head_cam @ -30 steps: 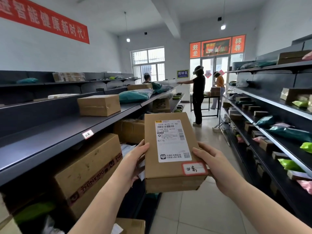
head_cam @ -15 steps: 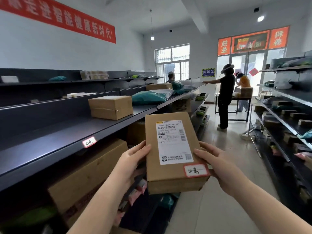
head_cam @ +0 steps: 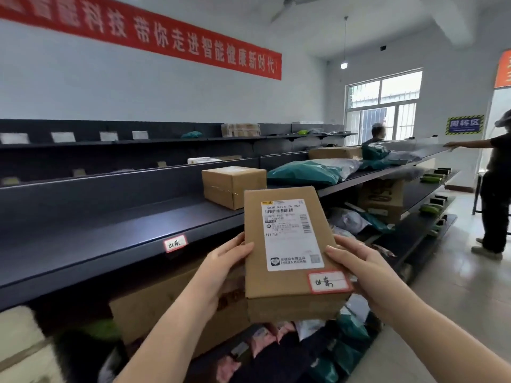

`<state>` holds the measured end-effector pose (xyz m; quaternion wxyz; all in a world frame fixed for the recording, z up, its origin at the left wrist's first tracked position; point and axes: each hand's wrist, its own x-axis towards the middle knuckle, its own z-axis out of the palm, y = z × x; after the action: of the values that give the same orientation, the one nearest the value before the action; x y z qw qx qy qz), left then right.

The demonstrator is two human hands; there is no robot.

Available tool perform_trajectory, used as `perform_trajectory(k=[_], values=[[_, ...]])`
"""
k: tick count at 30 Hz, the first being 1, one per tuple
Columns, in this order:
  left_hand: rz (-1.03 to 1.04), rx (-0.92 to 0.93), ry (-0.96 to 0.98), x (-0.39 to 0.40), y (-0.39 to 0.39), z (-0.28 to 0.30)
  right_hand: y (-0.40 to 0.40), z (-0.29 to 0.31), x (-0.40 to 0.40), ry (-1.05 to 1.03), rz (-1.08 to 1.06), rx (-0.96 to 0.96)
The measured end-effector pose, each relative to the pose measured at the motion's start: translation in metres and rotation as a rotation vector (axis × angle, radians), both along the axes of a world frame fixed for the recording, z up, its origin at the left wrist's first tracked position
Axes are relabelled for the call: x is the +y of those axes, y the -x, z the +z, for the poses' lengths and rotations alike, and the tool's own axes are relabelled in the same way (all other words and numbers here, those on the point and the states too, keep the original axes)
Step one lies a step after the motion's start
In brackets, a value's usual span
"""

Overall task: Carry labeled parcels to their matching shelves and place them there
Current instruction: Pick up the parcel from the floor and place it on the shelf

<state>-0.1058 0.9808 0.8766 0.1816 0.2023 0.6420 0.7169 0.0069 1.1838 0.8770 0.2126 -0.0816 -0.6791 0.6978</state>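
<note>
I hold a flat brown cardboard parcel (head_cam: 290, 244) in front of me, tilted up so its top faces the camera. It bears a white shipping label and a red-bordered handwritten tag (head_cam: 328, 282) at its lower right. My left hand (head_cam: 224, 268) grips its left edge and my right hand (head_cam: 362, 268) grips its right edge. Left of the parcel runs a dark shelf (head_cam: 96, 236) whose front edge carries a similar red-bordered handwritten tag (head_cam: 175, 243).
A brown box (head_cam: 232, 186) and teal and grey mailer bags (head_cam: 307, 172) lie further along the same shelf. Larger boxes (head_cam: 171, 305) and mixed bags fill the lower levels. Two people (head_cam: 495, 189) stand at the aisle's far end by the window.
The view has turned left toward the shelving and moved closer to it. The right-hand shelves have left the frame. The parcel stays held in both hands.
</note>
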Motion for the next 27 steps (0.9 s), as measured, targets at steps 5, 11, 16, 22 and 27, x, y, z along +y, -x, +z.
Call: perform_trajectory(k=[5, 11, 16, 22, 27], values=[[0.146, -0.010, -0.007, -0.012, -0.002, 0.014, 0.035, 0.005, 0.004, -0.020, 0.150, 0.001], [0.344, 0.019, 0.070, -0.039, 0.005, 0.031, 0.076, 0.019, -0.014, -0.034, 0.279, 0.011], [0.428, 0.071, 0.090, -0.061, 0.022, 0.048, 0.112, 0.035, -0.033, -0.049, 0.363, 0.040], [0.495, 0.114, 0.130, -0.086, 0.051, 0.072, 0.155, 0.061, -0.055, -0.082, 0.449, 0.022], [0.538, 0.114, 0.104, -0.103, 0.074, 0.092, 0.189, 0.083, -0.074, -0.095, 0.497, 0.009]])
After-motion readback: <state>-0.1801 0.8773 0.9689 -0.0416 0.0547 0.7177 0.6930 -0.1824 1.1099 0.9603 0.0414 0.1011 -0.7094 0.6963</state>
